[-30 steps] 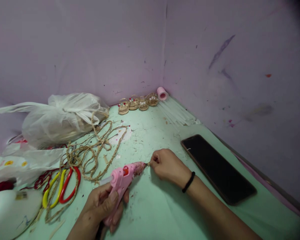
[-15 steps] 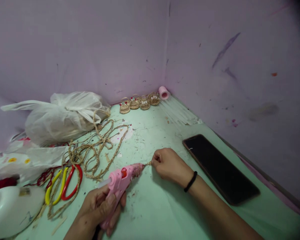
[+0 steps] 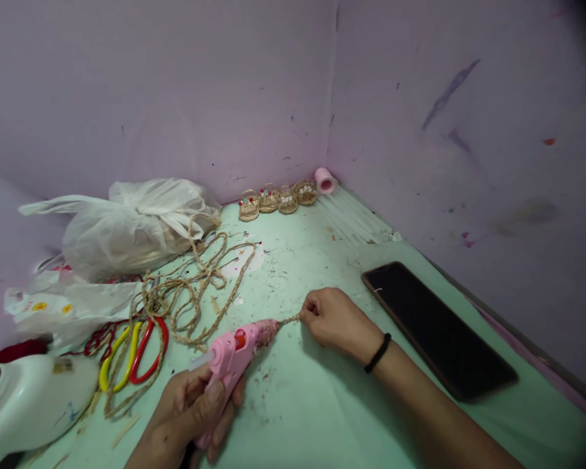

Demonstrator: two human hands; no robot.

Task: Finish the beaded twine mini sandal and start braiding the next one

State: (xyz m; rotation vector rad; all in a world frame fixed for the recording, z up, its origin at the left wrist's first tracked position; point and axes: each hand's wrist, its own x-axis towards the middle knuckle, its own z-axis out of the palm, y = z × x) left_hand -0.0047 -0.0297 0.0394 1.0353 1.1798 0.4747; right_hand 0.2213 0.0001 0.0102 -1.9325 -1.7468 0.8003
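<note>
My left hand [image 3: 198,410] is wrapped round the handle of a pink glue gun [image 3: 237,352], with a clear glue stick [image 3: 202,360] poking out of its back end. The gun's nozzle points right and touches, or nearly touches, the end of a short braided cord [image 3: 290,318]. My right hand [image 3: 334,319], with a black band on its wrist, pinches that cord between thumb and fingers. The part of the cord inside the fingers is hidden.
A tangle of braided rope [image 3: 190,299] lies left, by red-and-yellow-handled scissors [image 3: 149,352] and a tied plastic bag [image 3: 127,228]. A phone [image 3: 439,329] lies right. Several small woven pieces [image 3: 268,198], a pink spool [image 3: 325,181] and glue sticks [image 3: 356,218] sit at the back.
A little more of the cord shows between the nozzle and my right fingers. The whole view has shifted slightly, so the table things appear further right. Both grips stay the same.
</note>
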